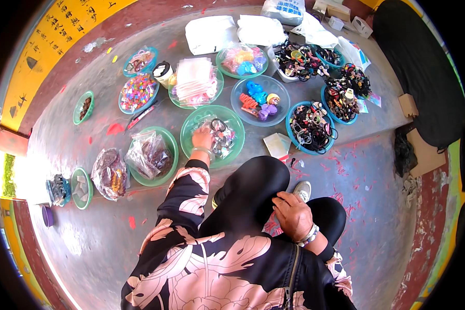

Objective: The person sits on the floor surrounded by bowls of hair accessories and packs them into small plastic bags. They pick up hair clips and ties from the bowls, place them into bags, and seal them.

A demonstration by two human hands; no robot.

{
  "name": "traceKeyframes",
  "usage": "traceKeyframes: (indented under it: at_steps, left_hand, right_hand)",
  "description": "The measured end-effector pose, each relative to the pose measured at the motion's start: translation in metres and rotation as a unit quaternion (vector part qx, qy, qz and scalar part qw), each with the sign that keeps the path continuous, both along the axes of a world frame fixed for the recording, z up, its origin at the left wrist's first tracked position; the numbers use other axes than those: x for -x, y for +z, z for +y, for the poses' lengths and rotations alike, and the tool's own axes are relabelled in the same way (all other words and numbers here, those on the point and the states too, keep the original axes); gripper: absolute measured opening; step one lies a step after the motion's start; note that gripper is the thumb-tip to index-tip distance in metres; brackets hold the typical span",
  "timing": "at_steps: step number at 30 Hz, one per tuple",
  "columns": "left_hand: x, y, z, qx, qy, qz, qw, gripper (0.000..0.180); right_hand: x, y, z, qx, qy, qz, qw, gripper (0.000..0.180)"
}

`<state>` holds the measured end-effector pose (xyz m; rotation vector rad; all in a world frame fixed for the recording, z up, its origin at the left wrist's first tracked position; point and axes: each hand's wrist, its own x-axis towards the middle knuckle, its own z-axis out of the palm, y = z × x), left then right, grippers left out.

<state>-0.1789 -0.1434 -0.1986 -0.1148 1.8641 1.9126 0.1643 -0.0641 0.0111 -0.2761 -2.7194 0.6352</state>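
I sit on a grey floor with bowls spread in front of me. My left hand point(202, 138) reaches into a green bowl point(191, 124) of small clear packets and dark rings, fingers down among the items; whether it grips one I cannot tell. My right hand point(293, 213) rests on my black-clad leg, fingers curled, holding nothing visible. A blue bowl point(237, 90) with bright plastic hair clips stands just beyond the green one.
Around are a green bowl with a bagged pile point(151, 153), a bowl of clear bags point(195, 77), a bowl of colourful beads point(138, 93), blue bowls of dark hair ties point(310, 129), white bags point(212, 33) and a black mat point(423, 72) at right.
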Motion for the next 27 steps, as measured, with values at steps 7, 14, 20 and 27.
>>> traceKeyframes:
  at_steps: [7,14,20,27]
  left_hand:
    - [-0.03,-0.005,-0.007,0.059,0.036,0.094,0.993,0.026]
    - [-0.064,0.017,0.013,0.078,-0.053,0.097,0.991,0.025]
    - [-0.085,0.068,0.06,0.066,-0.238,0.166,0.955,0.031]
    - [-0.109,0.081,0.087,0.051,-0.414,0.111,0.902,0.031]
  right_hand:
    - [-0.008,-0.007,0.005,0.009,0.026,0.015,0.999,0.018]
    - [-0.011,0.007,0.003,0.039,0.025,0.137,0.989,0.01]
    - [-0.02,0.012,0.003,0.025,0.073,0.163,0.984,0.029]
    - [-0.026,0.012,0.008,0.038,0.073,0.193,0.978,0.031]
